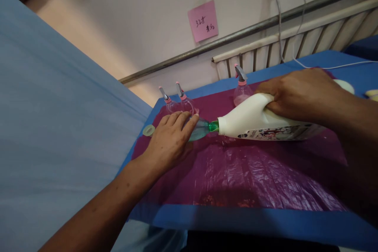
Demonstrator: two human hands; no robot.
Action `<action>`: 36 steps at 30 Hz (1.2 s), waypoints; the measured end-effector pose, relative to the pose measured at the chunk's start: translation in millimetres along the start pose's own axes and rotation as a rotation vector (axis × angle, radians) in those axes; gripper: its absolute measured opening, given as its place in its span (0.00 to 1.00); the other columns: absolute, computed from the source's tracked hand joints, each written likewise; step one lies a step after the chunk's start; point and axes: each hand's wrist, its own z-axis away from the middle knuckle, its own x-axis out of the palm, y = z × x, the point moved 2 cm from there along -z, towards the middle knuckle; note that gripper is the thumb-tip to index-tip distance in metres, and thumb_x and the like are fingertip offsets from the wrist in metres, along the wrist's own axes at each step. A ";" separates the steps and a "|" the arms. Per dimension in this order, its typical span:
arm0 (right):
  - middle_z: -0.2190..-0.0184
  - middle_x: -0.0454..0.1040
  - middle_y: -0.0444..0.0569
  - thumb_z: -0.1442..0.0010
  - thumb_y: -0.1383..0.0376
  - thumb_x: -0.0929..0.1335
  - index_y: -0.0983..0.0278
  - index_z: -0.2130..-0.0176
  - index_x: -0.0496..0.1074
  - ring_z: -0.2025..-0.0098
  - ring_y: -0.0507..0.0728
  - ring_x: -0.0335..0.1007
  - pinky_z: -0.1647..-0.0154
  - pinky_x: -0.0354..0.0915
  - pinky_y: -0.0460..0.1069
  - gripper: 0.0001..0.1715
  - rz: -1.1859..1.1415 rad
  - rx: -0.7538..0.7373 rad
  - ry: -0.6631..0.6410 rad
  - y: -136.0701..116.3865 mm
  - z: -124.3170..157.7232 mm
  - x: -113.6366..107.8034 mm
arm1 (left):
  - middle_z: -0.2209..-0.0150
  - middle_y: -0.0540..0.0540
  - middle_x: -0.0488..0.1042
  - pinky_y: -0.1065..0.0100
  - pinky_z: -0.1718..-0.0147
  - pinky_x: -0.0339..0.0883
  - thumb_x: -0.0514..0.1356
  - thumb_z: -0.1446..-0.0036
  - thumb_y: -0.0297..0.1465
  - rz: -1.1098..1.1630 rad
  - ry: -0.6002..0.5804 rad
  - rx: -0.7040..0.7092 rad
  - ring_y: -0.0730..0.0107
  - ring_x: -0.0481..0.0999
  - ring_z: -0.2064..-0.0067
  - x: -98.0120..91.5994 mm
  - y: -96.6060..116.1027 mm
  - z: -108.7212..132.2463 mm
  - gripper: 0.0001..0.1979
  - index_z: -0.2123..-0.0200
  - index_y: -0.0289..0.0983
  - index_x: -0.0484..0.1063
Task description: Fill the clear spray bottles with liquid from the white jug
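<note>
My right hand (pixel 298 88) is wrapped round the handle of a white detergent jug (pixel 248 116), which is tipped on its side with its mouth to the left. A green spout (pixel 214 126) shows at the jug's mouth, meeting the neck of a clear blue-green bottle (pixel 200 129). My left hand (pixel 173 136) lies over that bottle with its fingers curled round it, hiding most of its body. Whether liquid is flowing cannot be made out. Just behind my left hand stand two pink-and-grey spray bottles (pixel 186 103). A third spray bottle (pixel 241 90) with pink liquid stands behind the jug.
A purple plastic sheet (pixel 236 173) covers much of the blue table (pixel 224 218). A pale round cap (pixel 148 130) lies at the left edge. Blue curtain cloth (pixel 59 98) hangs at left. Behind are a radiator (pixel 295 45), a white cable (pixel 333 66) and a pink note (pixel 203 21).
</note>
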 end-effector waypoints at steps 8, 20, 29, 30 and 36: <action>0.58 0.87 0.44 0.34 0.55 0.67 0.41 0.47 0.87 0.63 0.62 0.72 0.64 0.49 0.54 0.22 -0.036 -0.006 0.011 -0.6 0.0 -0.6 | 0.24 0.31 0.72 0.42 0.30 0.70 0.64 0.30 0.30 -0.025 -0.015 0.001 0.36 0.73 0.26 -1.7 0.7 -0.8 0.36 0.22 0.35 0.63; 0.58 0.87 0.45 0.33 0.55 0.67 0.41 0.47 0.87 0.64 0.61 0.70 0.63 0.49 0.54 0.22 -0.054 -0.006 0.002 -0.9 0.8 -2.0 | 0.25 0.31 0.72 0.43 0.31 0.71 0.64 0.31 0.29 -0.024 -0.020 0.010 0.37 0.73 0.27 -5.4 2.3 -1.8 0.37 0.21 0.37 0.62; 0.58 0.86 0.45 0.33 0.56 0.67 0.43 0.48 0.87 0.64 0.62 0.71 0.64 0.49 0.55 0.21 -0.036 -0.013 0.003 -1.3 0.5 -1.9 | 0.26 0.28 0.73 0.40 0.33 0.73 0.64 0.32 0.26 -0.017 -0.023 0.021 0.34 0.74 0.28 -7.9 3.7 -3.4 0.37 0.22 0.33 0.64; 0.58 0.86 0.45 0.33 0.56 0.68 0.43 0.48 0.87 0.64 0.62 0.70 0.64 0.49 0.54 0.21 -0.041 -0.014 0.009 -1.3 0.5 -1.6 | 0.26 0.28 0.73 0.40 0.33 0.73 0.64 0.32 0.26 -0.015 -0.020 0.023 0.34 0.74 0.28 -8.1 3.6 -3.4 0.37 0.22 0.33 0.64; 0.58 0.86 0.46 0.32 0.54 0.67 0.41 0.46 0.87 0.64 0.61 0.69 0.64 0.49 0.54 0.22 -0.040 -0.010 0.012 -1.4 0.8 -1.4 | 0.26 0.29 0.73 0.41 0.33 0.73 0.65 0.32 0.28 -0.018 -0.018 0.033 0.35 0.75 0.29 -8.9 2.8 -4.2 0.38 0.21 0.34 0.64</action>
